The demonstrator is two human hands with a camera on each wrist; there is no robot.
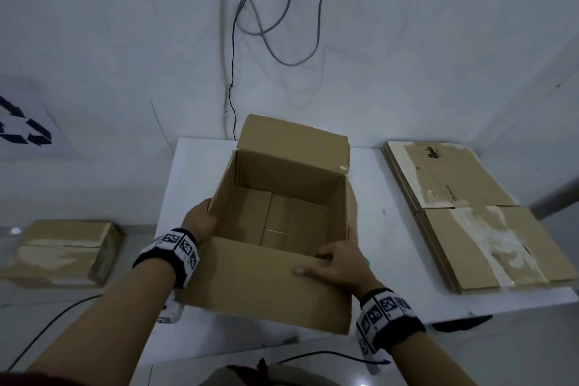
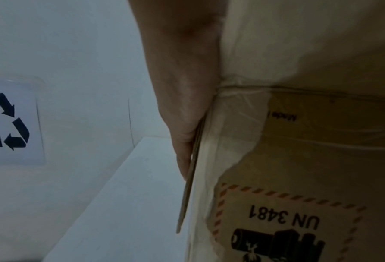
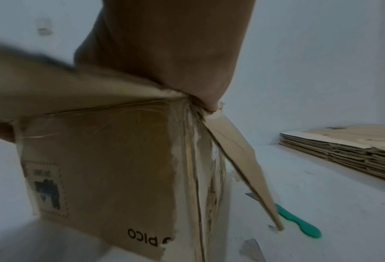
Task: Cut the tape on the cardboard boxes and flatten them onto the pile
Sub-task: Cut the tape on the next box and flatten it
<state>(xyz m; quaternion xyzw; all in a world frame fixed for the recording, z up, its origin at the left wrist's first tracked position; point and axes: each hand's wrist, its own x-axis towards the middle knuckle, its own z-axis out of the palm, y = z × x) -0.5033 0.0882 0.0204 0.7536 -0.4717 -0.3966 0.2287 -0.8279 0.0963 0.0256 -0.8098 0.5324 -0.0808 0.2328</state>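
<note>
The open cardboard box point(image 1: 282, 216) stands on the white surface point(image 1: 391, 229), top flaps spread. At its near side the right hand point(image 1: 335, 266) grips the box's near right corner, fingers curled over the rim. The left hand point(image 1: 200, 222) lies flat against the box's left wall with straight fingers. Beside the box's right wall lies a green-handled cutter point(image 3: 298, 221). Right of the box sits the pile of flattened boxes point(image 1: 470, 213). Left of the box, off the surface, a taped box point(image 1: 62, 251) waits.

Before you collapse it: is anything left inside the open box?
Nothing loose shows inside the open box: only its bottom flaps, closed with a strip along the seam. The near wall hides the front strip of the floor, so that part is unconfirmed.
</note>
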